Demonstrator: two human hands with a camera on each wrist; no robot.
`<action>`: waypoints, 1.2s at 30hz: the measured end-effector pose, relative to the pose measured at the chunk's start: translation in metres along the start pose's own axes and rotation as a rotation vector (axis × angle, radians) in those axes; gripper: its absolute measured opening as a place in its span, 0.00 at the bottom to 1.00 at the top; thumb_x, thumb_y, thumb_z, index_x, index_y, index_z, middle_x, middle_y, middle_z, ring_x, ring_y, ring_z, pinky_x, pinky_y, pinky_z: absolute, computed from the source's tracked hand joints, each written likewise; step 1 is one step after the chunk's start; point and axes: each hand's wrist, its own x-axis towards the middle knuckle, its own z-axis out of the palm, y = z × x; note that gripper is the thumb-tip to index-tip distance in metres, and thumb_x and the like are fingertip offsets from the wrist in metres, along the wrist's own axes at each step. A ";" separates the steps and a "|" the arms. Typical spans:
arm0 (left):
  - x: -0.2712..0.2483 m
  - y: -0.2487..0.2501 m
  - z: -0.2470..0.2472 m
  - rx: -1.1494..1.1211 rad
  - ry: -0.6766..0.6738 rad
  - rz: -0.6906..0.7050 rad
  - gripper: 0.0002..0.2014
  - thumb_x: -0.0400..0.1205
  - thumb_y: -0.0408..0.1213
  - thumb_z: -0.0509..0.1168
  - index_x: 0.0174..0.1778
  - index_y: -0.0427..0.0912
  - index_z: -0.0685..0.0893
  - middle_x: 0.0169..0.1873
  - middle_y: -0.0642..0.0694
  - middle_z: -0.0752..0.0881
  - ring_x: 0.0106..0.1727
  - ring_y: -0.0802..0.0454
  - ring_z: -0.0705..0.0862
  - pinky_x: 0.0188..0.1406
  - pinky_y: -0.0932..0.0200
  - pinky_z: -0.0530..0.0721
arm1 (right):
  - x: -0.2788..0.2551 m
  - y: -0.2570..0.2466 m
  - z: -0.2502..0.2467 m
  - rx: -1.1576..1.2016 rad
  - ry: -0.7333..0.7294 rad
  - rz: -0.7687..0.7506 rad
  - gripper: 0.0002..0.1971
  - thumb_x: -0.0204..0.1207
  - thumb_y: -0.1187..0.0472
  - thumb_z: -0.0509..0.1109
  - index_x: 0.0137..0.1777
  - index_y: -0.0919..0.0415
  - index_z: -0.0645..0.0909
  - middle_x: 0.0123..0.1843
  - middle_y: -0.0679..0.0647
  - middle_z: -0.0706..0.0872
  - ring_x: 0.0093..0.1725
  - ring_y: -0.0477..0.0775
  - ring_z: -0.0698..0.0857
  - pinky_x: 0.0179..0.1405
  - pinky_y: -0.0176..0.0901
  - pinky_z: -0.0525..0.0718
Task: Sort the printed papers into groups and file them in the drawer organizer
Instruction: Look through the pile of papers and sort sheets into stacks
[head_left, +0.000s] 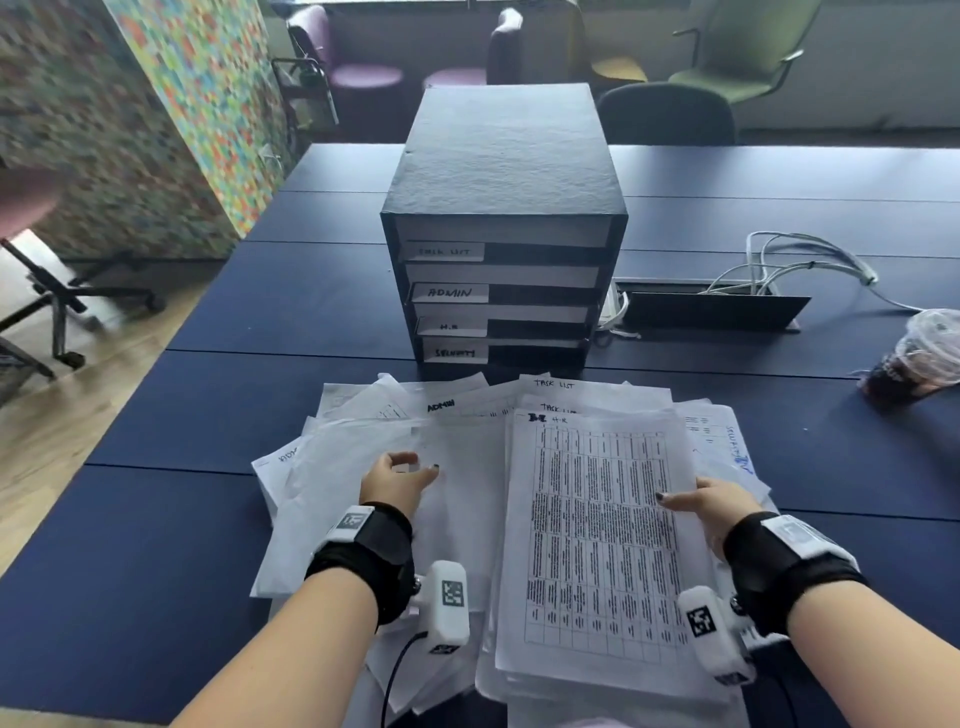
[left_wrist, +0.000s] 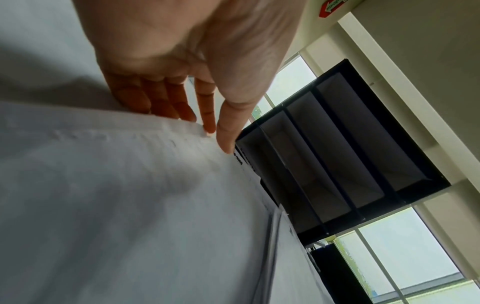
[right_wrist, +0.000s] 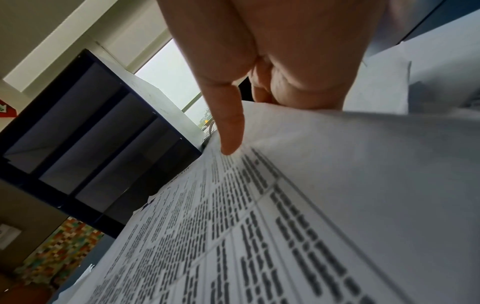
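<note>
Holding the printed table sheet (head_left: 597, 540) by its right edge, the right hand (head_left: 706, 506) pinches it, thumb on top. The left hand (head_left: 397, 480) lies open, fingers flat on the loose papers (head_left: 363, 441) spread along the near edge of the desk (head_left: 156, 597). The drawer organizer (head_left: 501, 234) stands just behind them, mid-desk. Lifting fast could drag other sheets along (they overlap a lot), and some could slide off the near edge.

Dark blue table (head_left: 218, 332): drawer organizer (head_left: 501, 234), loose papers (head_left: 467, 415) before it, white cables (head_left: 789, 265), plastic cup (head_left: 919, 353) right.
</note>
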 end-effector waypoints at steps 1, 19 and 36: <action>-0.001 0.000 0.000 0.007 -0.004 0.001 0.16 0.73 0.37 0.76 0.54 0.43 0.81 0.56 0.39 0.85 0.44 0.46 0.80 0.42 0.61 0.74 | 0.004 0.003 -0.001 0.038 -0.013 0.017 0.12 0.65 0.76 0.75 0.48 0.72 0.82 0.50 0.67 0.87 0.58 0.67 0.84 0.68 0.61 0.75; -0.019 0.008 0.000 -0.239 -0.167 0.039 0.08 0.73 0.37 0.76 0.43 0.40 0.84 0.40 0.43 0.87 0.33 0.54 0.83 0.30 0.68 0.80 | 0.029 0.020 0.004 0.051 0.001 -0.016 0.11 0.68 0.76 0.72 0.50 0.68 0.84 0.53 0.68 0.87 0.56 0.66 0.84 0.68 0.63 0.76; -0.005 0.078 -0.069 -0.290 0.290 0.478 0.09 0.76 0.31 0.72 0.38 0.46 0.79 0.29 0.55 0.79 0.31 0.60 0.75 0.28 0.76 0.72 | 0.035 0.027 0.004 0.071 0.061 -0.099 0.19 0.73 0.72 0.71 0.65 0.68 0.79 0.53 0.62 0.86 0.59 0.65 0.83 0.70 0.63 0.74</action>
